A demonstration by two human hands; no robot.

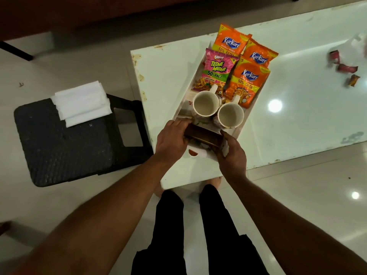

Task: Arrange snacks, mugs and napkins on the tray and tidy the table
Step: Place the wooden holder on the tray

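A white tray [191,76] lies on the white table [297,92]. At its far end rest three orange Kurkure packets [246,84] and a pink Bingo packet [214,70]. Two empty mugs [205,104] [230,116] stand side by side mid-tray. Over the tray's near end, a brown wooden holder [204,136] is gripped at both ends: my left hand [172,139] on its left side, my right hand [232,153] on its right. A stack of white napkins [81,102] sits on a black stool [65,147] to the left.
Several crumpled wrappers [346,68] lie on the table's far right, next to a pale plastic bag [357,44]. The stool stands close against the table's left edge. My legs and bare feet are below the table's near edge.
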